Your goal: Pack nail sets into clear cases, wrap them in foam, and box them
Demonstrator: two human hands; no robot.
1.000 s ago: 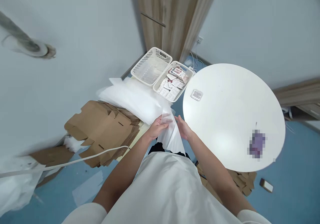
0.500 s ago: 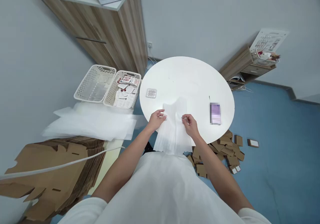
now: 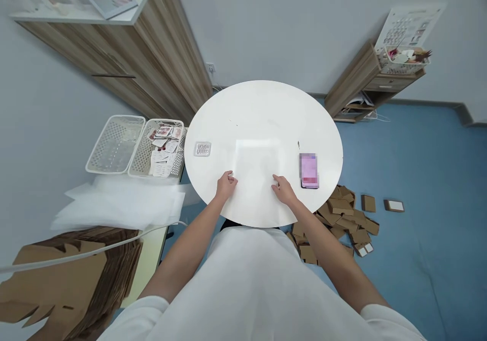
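A thin, translucent white foam sheet (image 3: 256, 166) appears to lie between my hands on the white round table (image 3: 262, 105); its outline is hard to tell from the tabletop. At its left edge, my left hand (image 3: 225, 185) has curled fingers, with thumb and forefinger close together at the sheet. My right hand (image 3: 283, 190) is at the other edge, fingers bent in a similar pinch. To the left on the table sits a small clear plastic tray (image 3: 202, 149). A phone with a blurred-out pink screen (image 3: 309, 170) lies to the right of my right hand.
Two white baskets stand at left, one (image 3: 116, 143) with clear plastic pieces, another (image 3: 158, 148) with printed cards. Below are stacked white sheets (image 3: 122, 201) and flat cardboard blanks (image 3: 64, 280), crossed by a white cable (image 3: 114, 248). Small brown boxes (image 3: 342, 219) cover the floor at right.
The white sheet, earlier raised and hanging over the table's near edge, now seems flat on the table between my hands. My view has shifted, and my hands remain on either side.
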